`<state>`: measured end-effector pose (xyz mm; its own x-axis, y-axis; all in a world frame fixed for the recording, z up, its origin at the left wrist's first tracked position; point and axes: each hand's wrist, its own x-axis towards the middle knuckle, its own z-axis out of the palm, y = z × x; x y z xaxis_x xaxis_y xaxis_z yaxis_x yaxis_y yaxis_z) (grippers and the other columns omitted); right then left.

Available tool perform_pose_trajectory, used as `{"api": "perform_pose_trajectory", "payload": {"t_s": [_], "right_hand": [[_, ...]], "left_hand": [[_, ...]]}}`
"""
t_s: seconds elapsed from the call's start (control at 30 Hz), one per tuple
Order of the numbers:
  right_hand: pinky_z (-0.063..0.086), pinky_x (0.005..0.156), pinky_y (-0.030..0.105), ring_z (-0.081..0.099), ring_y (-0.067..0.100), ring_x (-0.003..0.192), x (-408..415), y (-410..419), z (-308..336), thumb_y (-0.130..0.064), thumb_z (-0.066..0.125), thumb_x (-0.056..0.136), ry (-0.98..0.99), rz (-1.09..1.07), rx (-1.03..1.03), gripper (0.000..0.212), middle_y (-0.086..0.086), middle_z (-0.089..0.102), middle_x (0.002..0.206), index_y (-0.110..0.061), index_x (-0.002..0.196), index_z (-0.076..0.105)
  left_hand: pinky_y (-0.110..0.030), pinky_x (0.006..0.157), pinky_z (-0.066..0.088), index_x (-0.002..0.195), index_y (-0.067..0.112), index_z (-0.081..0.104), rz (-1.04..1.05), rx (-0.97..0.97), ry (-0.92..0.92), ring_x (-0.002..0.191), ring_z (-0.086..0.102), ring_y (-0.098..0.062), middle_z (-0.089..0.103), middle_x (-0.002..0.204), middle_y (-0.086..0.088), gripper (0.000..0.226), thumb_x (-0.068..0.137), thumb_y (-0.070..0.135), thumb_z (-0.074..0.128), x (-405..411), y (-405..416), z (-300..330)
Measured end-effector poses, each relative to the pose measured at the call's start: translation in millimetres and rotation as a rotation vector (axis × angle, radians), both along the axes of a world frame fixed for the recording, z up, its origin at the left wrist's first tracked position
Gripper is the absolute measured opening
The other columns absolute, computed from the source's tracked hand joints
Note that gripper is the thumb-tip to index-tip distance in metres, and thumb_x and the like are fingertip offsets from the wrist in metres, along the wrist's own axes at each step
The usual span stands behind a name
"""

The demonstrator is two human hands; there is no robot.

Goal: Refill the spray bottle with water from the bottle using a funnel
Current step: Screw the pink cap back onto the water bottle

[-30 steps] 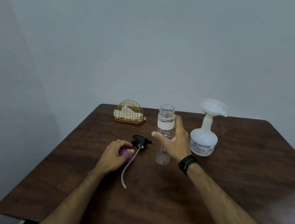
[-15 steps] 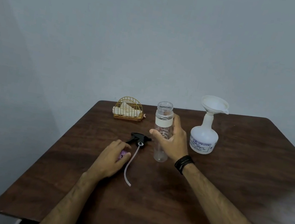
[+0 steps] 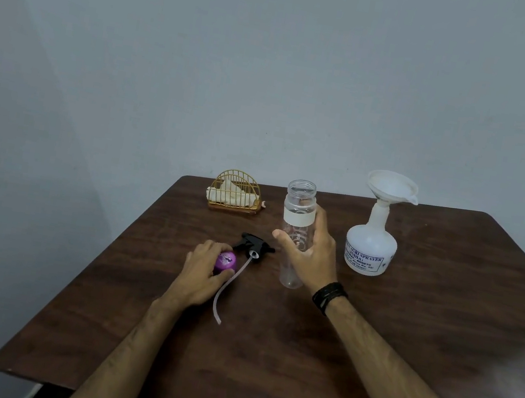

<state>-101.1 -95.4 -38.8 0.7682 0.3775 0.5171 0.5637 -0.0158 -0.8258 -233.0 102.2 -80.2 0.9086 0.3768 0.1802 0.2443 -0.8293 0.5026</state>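
A clear, uncapped water bottle [image 3: 300,201] with a white band stands upright mid-table. My right hand [image 3: 308,258] wraps around its lower half, thumb in front and fingers behind. To its right stands the white spray bottle [image 3: 370,248], a white funnel [image 3: 391,187] seated in its neck. The black spray head [image 3: 253,246] lies on the table with its thin tube [image 3: 227,286] trailing toward me. My left hand [image 3: 203,275] rests on the table, holding a round purple cap [image 3: 226,261] beside the spray head.
A small gold wire holder with white napkins [image 3: 236,192] sits at the back left of the dark wooden table [image 3: 296,361]. A grey wall stands right behind the table. The table's left edge runs close to my left forearm.
The left hand has shifted so more of the purple cap shows. The right hand stays around the clear bottle, which remains upright on the table.
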Motion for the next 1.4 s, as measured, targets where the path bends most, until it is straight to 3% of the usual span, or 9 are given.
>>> {"api": "perform_pose_trajectory", "payload": {"t_s": [0.13, 0.3, 0.43, 0.6, 0.87, 1.03, 1.13, 1.23, 1.4], "right_hand": [[0.051, 0.085, 0.012, 0.066, 0.003, 0.104, -1, 0, -1, -0.035, 0.083, 0.078, -0.023, -0.007, 0.022, 0.07, -0.005, 0.068, 0.12, -0.02, 0.135, 0.046], [0.054, 0.083, 0.015, 0.066, -0.005, 0.098, -4, 0, -1, -0.035, 0.084, 0.077, -0.029, -0.023, 0.034, 0.07, -0.011, 0.068, 0.113, -0.022, 0.134, 0.047], [0.053, 0.081, 0.012, 0.063, -0.01, 0.096, -4, 0, -2, -0.036, 0.084, 0.077, -0.029, -0.018, 0.033, 0.074, -0.013, 0.065, 0.112, -0.022, 0.137, 0.044], [0.051, 0.08, 0.009, 0.066, -0.001, 0.095, -2, 0, -4, -0.035, 0.084, 0.077, -0.021, -0.001, 0.042, 0.077, -0.006, 0.067, 0.112, -0.019, 0.14, 0.043], [0.049, 0.079, 0.008, 0.066, -0.001, 0.096, -2, 0, -6, -0.033, 0.085, 0.077, -0.014, 0.003, 0.048, 0.076, -0.006, 0.069, 0.11, -0.023, 0.139, 0.043], [0.048, 0.08, 0.007, 0.063, -0.01, 0.096, -1, -1, -6, -0.033, 0.085, 0.077, -0.009, 0.008, 0.04, 0.073, -0.009, 0.069, 0.109, -0.023, 0.137, 0.044], [0.053, 0.08, 0.013, 0.066, -0.003, 0.096, 1, -1, -7, -0.034, 0.085, 0.077, 0.008, 0.019, 0.041, 0.073, -0.009, 0.068, 0.11, -0.024, 0.137, 0.043], [0.055, 0.078, 0.017, 0.068, 0.0, 0.093, 1, 0, -9, -0.032, 0.085, 0.077, 0.017, 0.027, 0.048, 0.07, -0.008, 0.07, 0.107, -0.023, 0.134, 0.045], [0.053, 0.079, 0.014, 0.068, 0.001, 0.094, 0, 2, -11, -0.034, 0.084, 0.078, 0.013, 0.007, 0.046, 0.073, -0.007, 0.069, 0.109, -0.025, 0.138, 0.042]], "left_hand": [[-0.04, 0.103, 0.047, 0.132, 0.034, 0.049, -0.011, -0.202, -0.23, 0.117, 0.05, -0.013, 0.049, 0.131, 0.006, 0.039, 0.096, 0.04, 0.061, 18, -10, 33], [-0.012, 0.087, 0.047, 0.136, 0.022, 0.056, -0.118, -0.338, -0.494, 0.111, 0.056, 0.002, 0.057, 0.131, 0.002, 0.041, 0.099, 0.039, 0.058, 48, -41, 104], [-0.006, 0.08, 0.043, 0.14, 0.019, 0.053, -0.244, -0.29, -0.517, 0.104, 0.055, 0.001, 0.054, 0.122, 0.0, 0.042, 0.1, 0.031, 0.057, 62, -69, 137], [-0.01, 0.08, 0.044, 0.137, 0.018, 0.058, -0.359, -0.074, -0.388, 0.1, 0.054, -0.005, 0.052, 0.112, 0.001, 0.047, 0.095, 0.037, 0.064, 71, -77, 145], [-0.006, 0.069, 0.044, 0.118, 0.018, 0.069, -0.307, -0.042, -0.375, 0.089, 0.056, -0.003, 0.056, 0.101, 0.006, 0.048, 0.077, 0.04, 0.083, 72, -76, 160], [-0.013, 0.068, 0.045, 0.107, 0.018, 0.067, -0.227, 0.017, -0.382, 0.088, 0.057, -0.008, 0.059, 0.1, 0.005, 0.055, 0.068, 0.051, 0.086, 77, -79, 159], [-0.014, 0.073, 0.049, 0.119, 0.018, 0.069, -0.356, -0.123, -0.326, 0.096, 0.059, -0.008, 0.061, 0.109, 0.002, 0.047, 0.077, 0.03, 0.085, 74, -75, 164], [-0.021, 0.086, 0.054, 0.134, 0.016, 0.062, -0.484, -0.315, -0.214, 0.112, 0.062, -0.014, 0.062, 0.127, -0.002, 0.057, 0.081, 0.005, 0.079, 68, -65, 164], [-0.024, 0.083, 0.054, 0.12, 0.01, 0.066, -0.433, -0.593, -0.345, 0.099, 0.066, -0.011, 0.066, 0.122, -0.004, 0.041, 0.082, 0.013, 0.08, 74, -85, 149]]}}
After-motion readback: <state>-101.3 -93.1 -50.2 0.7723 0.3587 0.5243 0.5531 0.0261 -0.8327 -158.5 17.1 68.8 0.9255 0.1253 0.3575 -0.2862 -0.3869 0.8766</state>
